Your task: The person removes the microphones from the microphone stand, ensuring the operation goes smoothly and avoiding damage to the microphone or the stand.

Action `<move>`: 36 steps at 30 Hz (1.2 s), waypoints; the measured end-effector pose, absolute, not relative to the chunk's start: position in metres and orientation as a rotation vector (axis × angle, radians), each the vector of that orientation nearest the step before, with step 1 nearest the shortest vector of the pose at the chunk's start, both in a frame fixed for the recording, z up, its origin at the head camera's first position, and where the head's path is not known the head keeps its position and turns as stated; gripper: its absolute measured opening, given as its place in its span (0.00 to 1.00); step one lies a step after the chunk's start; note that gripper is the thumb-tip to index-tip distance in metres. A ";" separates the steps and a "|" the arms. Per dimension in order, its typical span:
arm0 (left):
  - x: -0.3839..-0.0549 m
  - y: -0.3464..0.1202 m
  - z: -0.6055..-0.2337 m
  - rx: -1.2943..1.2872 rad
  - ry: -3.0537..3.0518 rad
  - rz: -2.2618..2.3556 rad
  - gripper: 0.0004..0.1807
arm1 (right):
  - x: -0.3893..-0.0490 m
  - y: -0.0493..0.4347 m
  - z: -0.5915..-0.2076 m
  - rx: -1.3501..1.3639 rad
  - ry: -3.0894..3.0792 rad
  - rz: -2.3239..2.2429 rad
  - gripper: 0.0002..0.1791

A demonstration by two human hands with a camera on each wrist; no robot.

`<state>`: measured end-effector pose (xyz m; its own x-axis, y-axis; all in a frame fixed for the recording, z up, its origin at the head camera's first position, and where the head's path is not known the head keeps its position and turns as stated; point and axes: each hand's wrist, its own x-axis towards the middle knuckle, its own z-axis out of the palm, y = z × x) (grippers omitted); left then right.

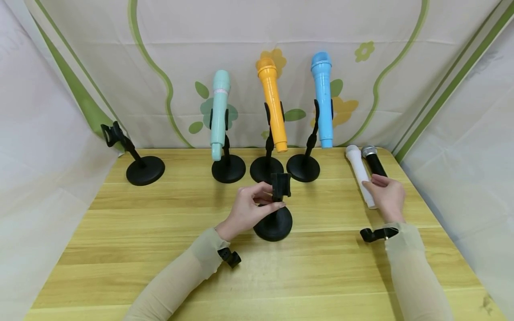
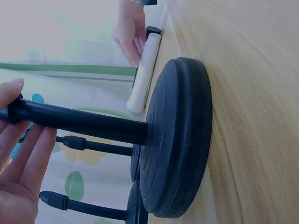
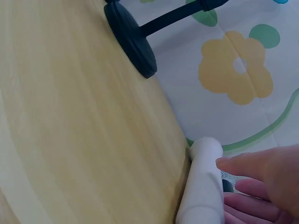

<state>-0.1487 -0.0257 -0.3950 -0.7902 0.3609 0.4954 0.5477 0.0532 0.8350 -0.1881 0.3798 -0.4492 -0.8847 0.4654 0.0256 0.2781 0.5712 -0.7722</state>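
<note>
In the head view my left hand (image 1: 253, 207) pinches the upright pole of a black microphone stand (image 1: 274, 226) between thumb and fingers. Its round base is near the table's middle, and the holder on top has no microphone in it. At the right, my right hand (image 1: 387, 196) is at a white microphone (image 1: 359, 174) lying on the table. The thumb tip overlaps its side, and the other fingers are slightly bent beside it, as the right wrist view shows. A black microphone (image 1: 375, 162) with a silver head lies alongside, partly hidden by this hand.
Behind stand three black stands holding a mint green microphone (image 1: 219, 111), an orange microphone (image 1: 274, 107) and a blue microphone (image 1: 322, 98). Another stand (image 1: 145, 170), its holder bare, is at the back left. Patterned cloth (image 1: 249, 26) walls the wooden table (image 1: 168, 214) at back and sides.
</note>
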 end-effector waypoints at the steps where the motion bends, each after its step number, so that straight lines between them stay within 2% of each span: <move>1: -0.149 -0.026 -0.395 -0.946 -2.160 -1.835 0.12 | -0.189 0.379 -0.447 -0.616 -2.569 1.204 0.33; 11: -0.150 -0.026 -0.397 -0.961 -2.138 -1.832 0.12 | -0.187 0.361 -0.421 -0.517 -2.521 1.186 0.36; 19: -0.166 -0.026 -0.425 -0.982 -2.132 -1.832 0.13 | -0.177 0.331 -0.393 -0.337 -2.448 1.230 0.30; 27: -0.151 -0.025 -0.400 -0.970 -2.135 -1.830 0.12 | -0.169 0.301 -0.375 -0.197 -2.369 1.333 0.30; 36: -0.150 -0.026 -0.398 -0.976 -2.130 -1.837 0.12 | -0.158 0.270 -0.365 0.025 -2.335 1.442 0.26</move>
<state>-0.1505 -0.0258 -0.3979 -0.7732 0.3648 0.5188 0.5666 0.0300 0.8234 -0.1584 0.2700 -0.3647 -0.9218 0.1883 0.3388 -0.2186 0.4694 -0.8555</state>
